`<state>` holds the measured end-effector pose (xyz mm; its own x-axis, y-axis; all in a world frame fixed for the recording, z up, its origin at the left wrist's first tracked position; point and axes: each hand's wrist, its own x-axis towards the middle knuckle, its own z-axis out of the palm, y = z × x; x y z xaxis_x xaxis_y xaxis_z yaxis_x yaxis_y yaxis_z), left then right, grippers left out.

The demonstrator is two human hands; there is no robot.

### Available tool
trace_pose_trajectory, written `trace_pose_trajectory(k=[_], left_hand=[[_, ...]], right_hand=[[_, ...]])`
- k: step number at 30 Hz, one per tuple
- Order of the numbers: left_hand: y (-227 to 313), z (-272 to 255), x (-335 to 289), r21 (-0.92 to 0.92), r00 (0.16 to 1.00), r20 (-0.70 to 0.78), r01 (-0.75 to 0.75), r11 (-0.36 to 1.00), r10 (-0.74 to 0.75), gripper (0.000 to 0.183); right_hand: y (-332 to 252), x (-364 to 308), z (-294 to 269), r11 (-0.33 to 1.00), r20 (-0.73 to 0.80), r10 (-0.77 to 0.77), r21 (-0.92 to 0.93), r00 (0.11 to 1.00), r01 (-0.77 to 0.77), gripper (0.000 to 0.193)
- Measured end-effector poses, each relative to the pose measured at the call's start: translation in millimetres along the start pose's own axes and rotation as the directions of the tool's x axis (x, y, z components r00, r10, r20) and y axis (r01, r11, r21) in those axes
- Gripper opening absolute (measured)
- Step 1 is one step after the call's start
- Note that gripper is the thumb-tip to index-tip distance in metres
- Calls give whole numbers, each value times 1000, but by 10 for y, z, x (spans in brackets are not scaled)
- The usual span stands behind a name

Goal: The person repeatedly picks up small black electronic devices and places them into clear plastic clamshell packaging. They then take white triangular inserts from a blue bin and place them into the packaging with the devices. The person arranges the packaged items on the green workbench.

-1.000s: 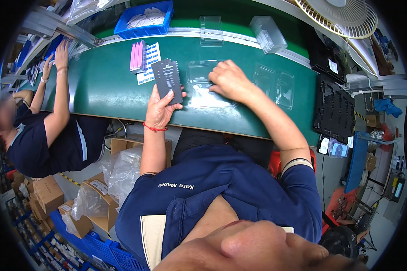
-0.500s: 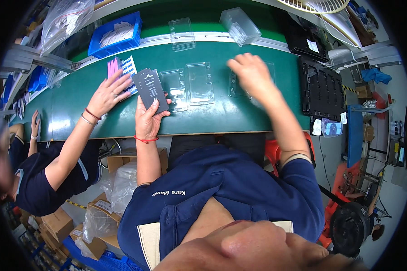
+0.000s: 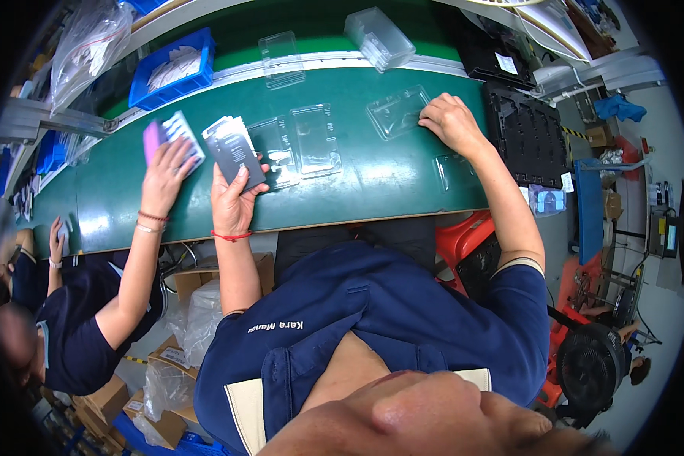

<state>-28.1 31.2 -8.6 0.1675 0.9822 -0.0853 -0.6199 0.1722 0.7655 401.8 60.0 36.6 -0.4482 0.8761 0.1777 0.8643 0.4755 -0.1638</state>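
Note:
My left hand (image 3: 234, 201) is closed around a small stack of flat dark grey batteries (image 3: 241, 161), the thumb across their lower end. At the right, my right hand (image 3: 454, 121) pinches the right edge of a clear plastic tray (image 3: 394, 114), which looks slightly turned on the green table. Beside the batteries lie two more clear trays, a nearer one (image 3: 281, 171) partly behind my left fingers and another one (image 3: 317, 144) to its right. A further clear tray (image 3: 448, 176) lies partly under my right forearm.
A co-worker's hand (image 3: 167, 171) at my left touches a pink and white sheet stack (image 3: 153, 137). Along the back stand a blue bin (image 3: 144, 93) of white pieces, an upright clear tray (image 3: 281, 61) and a clear box (image 3: 378, 42). A black tray (image 3: 526, 137) borders the right end.
My right hand has moved right and closed on a clear tray's edge, shifting that tray up and left. The co-worker's hand now covers the pink and white sheets. The whole view has shifted a little.

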Motion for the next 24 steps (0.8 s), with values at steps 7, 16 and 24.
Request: trace_pose_trajectory(k=[7, 16, 24], left_hand=[[132, -55, -72, 51, 997, -61, -51, 997, 54, 43], [99, -130, -8, 42, 996, -69, -47, 998, 50, 46], [136, -93, -41, 45, 996, -64, -66, 997, 69, 45]], right_hand=[[181, -280, -550, 997, -23, 72, -24, 997, -72, 26], [-20, -752, -375, 962, 424, 230, 36, 876, -270, 26], [-232, 31, -62, 983, -48, -177, 37, 983, 179, 38]])
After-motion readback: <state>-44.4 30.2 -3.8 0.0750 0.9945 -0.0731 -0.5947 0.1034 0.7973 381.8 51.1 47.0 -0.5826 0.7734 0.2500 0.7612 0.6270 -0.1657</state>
